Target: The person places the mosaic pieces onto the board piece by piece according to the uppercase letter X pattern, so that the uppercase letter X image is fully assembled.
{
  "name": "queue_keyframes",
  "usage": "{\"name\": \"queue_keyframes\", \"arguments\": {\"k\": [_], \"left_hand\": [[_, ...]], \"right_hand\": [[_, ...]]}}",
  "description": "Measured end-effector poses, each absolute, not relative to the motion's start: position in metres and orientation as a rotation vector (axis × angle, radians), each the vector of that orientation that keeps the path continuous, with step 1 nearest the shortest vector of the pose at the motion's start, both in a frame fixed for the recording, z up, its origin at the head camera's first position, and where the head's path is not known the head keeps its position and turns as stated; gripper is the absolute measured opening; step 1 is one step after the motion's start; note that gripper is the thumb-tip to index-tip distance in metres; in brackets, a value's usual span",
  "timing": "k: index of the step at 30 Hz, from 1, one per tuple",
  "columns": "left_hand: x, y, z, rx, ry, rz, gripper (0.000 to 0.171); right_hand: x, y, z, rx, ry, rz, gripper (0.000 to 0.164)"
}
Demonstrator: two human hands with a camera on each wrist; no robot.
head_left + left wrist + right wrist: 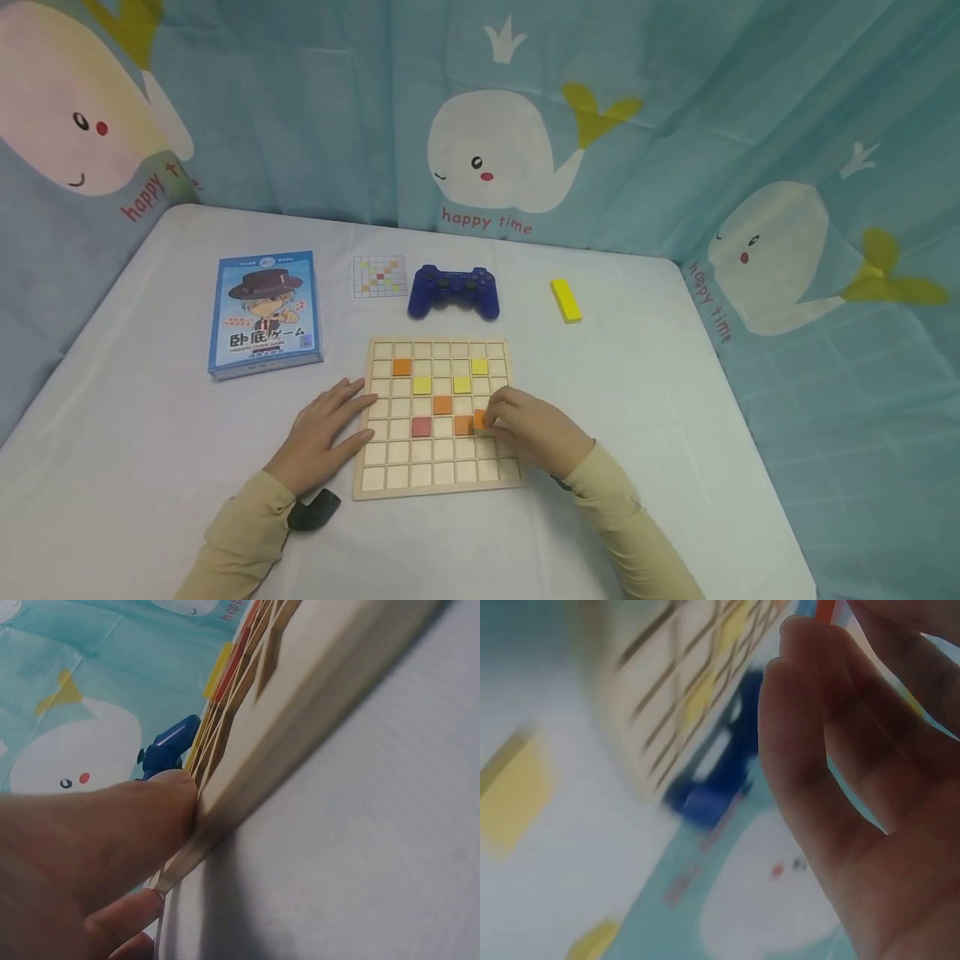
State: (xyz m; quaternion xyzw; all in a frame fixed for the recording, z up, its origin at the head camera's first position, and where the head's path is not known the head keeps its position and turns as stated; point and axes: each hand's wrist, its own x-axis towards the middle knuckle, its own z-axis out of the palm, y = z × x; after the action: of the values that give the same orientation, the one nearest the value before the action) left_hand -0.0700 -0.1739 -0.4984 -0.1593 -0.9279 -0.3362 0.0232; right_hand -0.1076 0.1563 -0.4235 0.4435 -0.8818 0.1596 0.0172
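A square wooden grid board (435,495) lies on the table, with orange, yellow and red square tiles in some of its cells. My right hand (536,429) is over the board's right side and pinches an orange tile (480,419) between thumb and fingertips. That tile (825,610) also shows at the top of the right wrist view. Just left of it lies another orange tile (464,426), and further left a red tile (422,427). My left hand (318,437) rests at the board's left edge, fingers extended. In the left wrist view its thumb (169,799) touches the rim.
Behind the board sit a blue game controller (453,292) and a small card with a coloured grid pattern (378,277). A blue game box (266,312) lies at the left. To the right is a yellow block (566,301). A blue whale-print curtain (345,125) hangs behind the table.
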Motion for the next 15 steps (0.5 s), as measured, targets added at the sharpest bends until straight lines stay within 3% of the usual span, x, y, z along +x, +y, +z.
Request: {"name": "queue_keyframes", "arguments": {"k": [15], "left_hand": [[-0.071,-0.175,-0.500,-0.493,-2.877,-1.046,0.048]], "right_hand": [[-0.102,0.078,-0.443,1.673,-2.661,0.314,0.006]]}}
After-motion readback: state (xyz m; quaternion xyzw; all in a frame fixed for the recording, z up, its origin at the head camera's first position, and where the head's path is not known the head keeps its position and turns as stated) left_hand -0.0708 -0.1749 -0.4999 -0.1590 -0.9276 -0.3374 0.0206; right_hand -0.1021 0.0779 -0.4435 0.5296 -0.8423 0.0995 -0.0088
